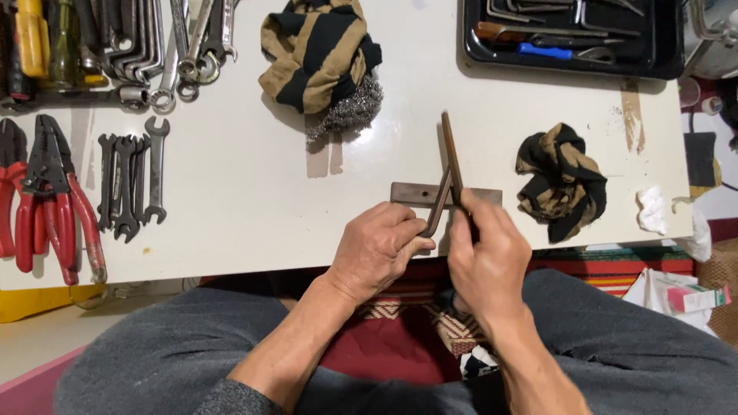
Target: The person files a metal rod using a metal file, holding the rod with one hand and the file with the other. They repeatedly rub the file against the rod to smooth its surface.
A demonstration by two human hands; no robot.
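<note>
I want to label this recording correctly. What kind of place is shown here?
Probably a home workshop or repair corner. A white table carries rows of wrenches, red-handled pliers and a black tool tray. The left hand and right hand hold thin rusty metal pieces above it.

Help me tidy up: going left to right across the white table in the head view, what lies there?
Red-handled pliers → small spanners → striped cloth on steel wool → rusty metal pieces held by left hand and right hand → crumpled striped rag → white wad.
</note>
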